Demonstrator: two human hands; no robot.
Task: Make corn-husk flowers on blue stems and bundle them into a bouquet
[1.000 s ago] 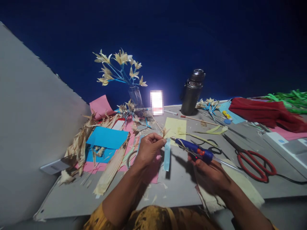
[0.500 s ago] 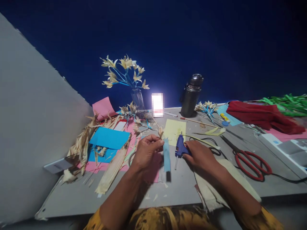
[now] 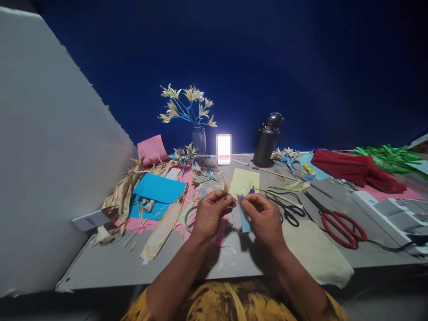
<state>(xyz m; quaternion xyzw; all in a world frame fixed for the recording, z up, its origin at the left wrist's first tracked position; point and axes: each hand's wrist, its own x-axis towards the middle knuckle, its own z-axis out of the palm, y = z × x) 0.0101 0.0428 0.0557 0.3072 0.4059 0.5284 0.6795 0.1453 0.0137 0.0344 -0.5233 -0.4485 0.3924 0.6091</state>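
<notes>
My left hand (image 3: 209,216) is closed in a pinch on a small dried-husk flower (image 3: 225,187), whose thin stick stem points away from me. Close beside it, the fingers of my right hand (image 3: 267,218) grip the upper part of a light blue paper strip (image 3: 245,224), which hangs down over the table. Whether my left fingertips also touch the strip I cannot tell. Just beyond my right hand lies a blue glue gun (image 3: 252,190) on a yellow paper sheet (image 3: 241,178); most of the gun is hidden by the hand.
Red-handled scissors (image 3: 344,229), black scissors (image 3: 290,216) and a pale cloth (image 3: 314,249) are on the right. Husks (image 3: 163,227), blue paper (image 3: 160,187) and a tape roll (image 3: 189,218) lie left. A flower vase (image 3: 199,140) and steel flask (image 3: 265,142) stand behind.
My right hand has let go of the glue gun and moved left to pinch the blue paper strip, which hung at my left fingertips before. The view has shifted slightly.
</notes>
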